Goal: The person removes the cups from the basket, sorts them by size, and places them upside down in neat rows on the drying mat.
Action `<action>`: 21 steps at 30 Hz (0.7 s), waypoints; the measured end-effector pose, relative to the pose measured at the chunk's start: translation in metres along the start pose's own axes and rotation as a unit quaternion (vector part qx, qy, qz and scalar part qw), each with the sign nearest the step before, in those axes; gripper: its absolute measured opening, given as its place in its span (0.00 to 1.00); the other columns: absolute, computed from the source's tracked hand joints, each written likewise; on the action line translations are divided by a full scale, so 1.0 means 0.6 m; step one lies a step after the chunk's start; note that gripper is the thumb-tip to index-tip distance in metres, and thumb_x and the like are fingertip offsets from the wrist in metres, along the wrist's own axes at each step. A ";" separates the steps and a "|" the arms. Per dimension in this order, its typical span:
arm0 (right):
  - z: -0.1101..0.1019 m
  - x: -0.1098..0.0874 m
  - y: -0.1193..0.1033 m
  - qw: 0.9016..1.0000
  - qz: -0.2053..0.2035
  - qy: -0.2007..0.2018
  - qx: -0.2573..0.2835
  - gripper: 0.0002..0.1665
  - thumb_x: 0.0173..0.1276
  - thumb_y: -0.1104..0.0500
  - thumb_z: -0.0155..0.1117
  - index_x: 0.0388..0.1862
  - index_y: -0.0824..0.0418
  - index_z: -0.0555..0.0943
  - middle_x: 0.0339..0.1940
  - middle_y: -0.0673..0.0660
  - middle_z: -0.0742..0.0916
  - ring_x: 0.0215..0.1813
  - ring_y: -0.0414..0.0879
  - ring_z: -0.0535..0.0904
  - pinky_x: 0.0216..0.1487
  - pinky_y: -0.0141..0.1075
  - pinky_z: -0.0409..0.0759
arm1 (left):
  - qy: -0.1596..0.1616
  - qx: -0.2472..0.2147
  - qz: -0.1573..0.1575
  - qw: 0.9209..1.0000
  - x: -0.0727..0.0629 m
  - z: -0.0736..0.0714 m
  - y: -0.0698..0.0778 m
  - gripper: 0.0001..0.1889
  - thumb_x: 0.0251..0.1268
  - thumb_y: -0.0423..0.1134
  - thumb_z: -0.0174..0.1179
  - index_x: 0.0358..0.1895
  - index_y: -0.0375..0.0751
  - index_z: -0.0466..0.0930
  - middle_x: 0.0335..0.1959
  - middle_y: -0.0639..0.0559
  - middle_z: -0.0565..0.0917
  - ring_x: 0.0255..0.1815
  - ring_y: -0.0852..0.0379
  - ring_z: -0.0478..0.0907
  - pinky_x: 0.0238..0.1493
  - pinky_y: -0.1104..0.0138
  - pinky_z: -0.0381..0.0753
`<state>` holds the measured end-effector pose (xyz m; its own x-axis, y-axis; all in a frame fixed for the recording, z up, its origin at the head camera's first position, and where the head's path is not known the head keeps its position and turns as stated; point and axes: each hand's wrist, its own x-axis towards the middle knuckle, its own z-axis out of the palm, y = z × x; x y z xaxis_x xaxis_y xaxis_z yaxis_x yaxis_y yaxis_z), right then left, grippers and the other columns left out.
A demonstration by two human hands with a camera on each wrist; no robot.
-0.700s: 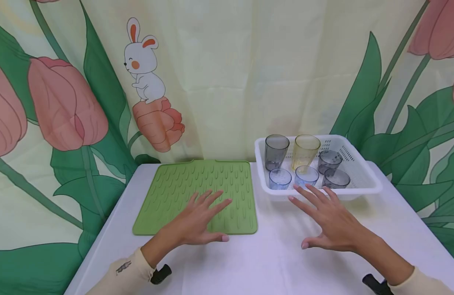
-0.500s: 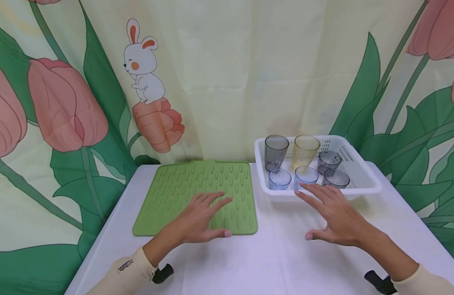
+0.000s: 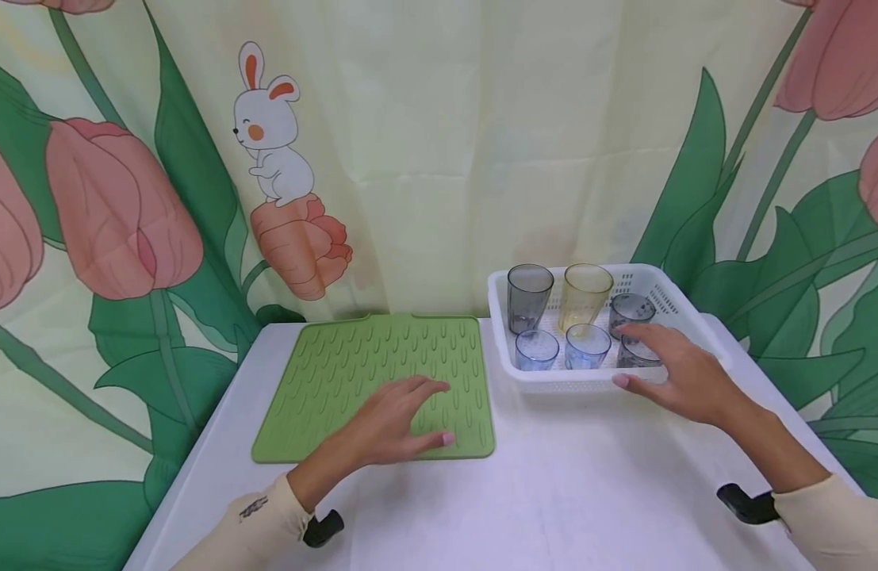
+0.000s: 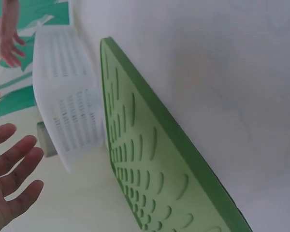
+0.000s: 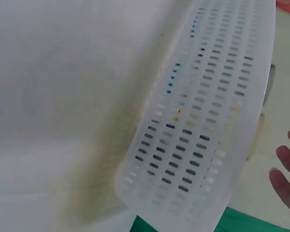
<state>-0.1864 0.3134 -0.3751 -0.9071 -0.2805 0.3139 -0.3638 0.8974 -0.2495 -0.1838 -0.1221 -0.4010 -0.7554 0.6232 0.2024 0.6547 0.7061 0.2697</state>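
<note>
In the head view my right hand [image 3: 684, 377] hovers over the front right rim of a white plastic basket [image 3: 553, 381], its fingers above a short grey glass [image 3: 633, 357] that they partly cover. Behind that one stands another short grey glass [image 3: 630, 309]. Two short blue glasses, the nearer-left one [image 3: 536, 353] and its neighbour [image 3: 587, 349], a tall grey glass [image 3: 528, 297] and a tall yellow glass [image 3: 584, 293] share the basket. My left hand [image 3: 392, 420] is held, fingers spread and holding nothing, above the front of a green ridged mat [image 3: 339, 388].
A white cloth [image 3: 538, 492] covers the table. Behind it hangs a curtain [image 3: 424, 159] printed with tulips and a rabbit. The basket's perforated side wall [image 5: 198, 116] fills much of the right wrist view.
My right hand has moved forward and to the right, from in front of the basket to over its rim by the short grey glasses. The left hand has barely shifted.
</note>
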 end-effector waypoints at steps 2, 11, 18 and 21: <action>-0.005 0.010 0.012 0.999 0.033 -0.017 0.008 0.45 0.63 0.37 0.70 0.72 0.59 0.70 0.69 0.71 0.75 0.67 0.73 0.69 0.54 0.74 0.72 | -0.002 -0.007 0.002 1.000 0.005 0.000 0.003 0.35 0.64 0.67 0.59 0.69 0.53 0.72 0.63 0.53 0.80 0.63 0.52 0.77 0.61 0.50 0.77; -0.002 0.059 0.074 0.991 0.102 -0.082 -0.002 0.50 0.66 0.31 0.62 0.71 0.67 0.69 0.61 0.74 0.78 0.55 0.69 0.79 0.38 0.57 0.83 | -0.014 -0.040 0.011 0.999 0.032 0.004 0.016 0.33 0.65 0.67 0.59 0.67 0.52 0.75 0.59 0.57 0.82 0.56 0.60 0.80 0.54 0.59 0.81; 0.012 0.078 0.104 0.984 0.120 -0.128 -0.032 0.56 0.64 0.26 0.59 0.72 0.70 0.68 0.67 0.77 0.74 0.64 0.75 0.71 0.50 0.72 0.75 | -0.035 -0.060 0.009 0.998 0.053 0.008 0.025 0.32 0.66 0.66 0.59 0.66 0.53 0.75 0.59 0.56 0.82 0.52 0.63 0.81 0.47 0.66 0.82; 0.017 0.081 0.113 0.980 0.126 -0.147 -0.040 0.59 0.63 0.24 0.57 0.73 0.71 0.66 0.67 0.78 0.73 0.64 0.77 0.70 0.51 0.74 0.73 | -0.039 -0.065 0.009 0.997 0.060 0.008 0.031 0.32 0.66 0.67 0.58 0.67 0.54 0.74 0.59 0.57 0.82 0.51 0.64 0.81 0.45 0.67 0.81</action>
<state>-0.2573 0.3570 -0.3859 -0.9921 -0.1223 -0.0288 -0.1137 0.9715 -0.2079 -0.1989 -0.0851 -0.3931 -0.7362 0.6632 0.1348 0.6552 0.6484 0.3876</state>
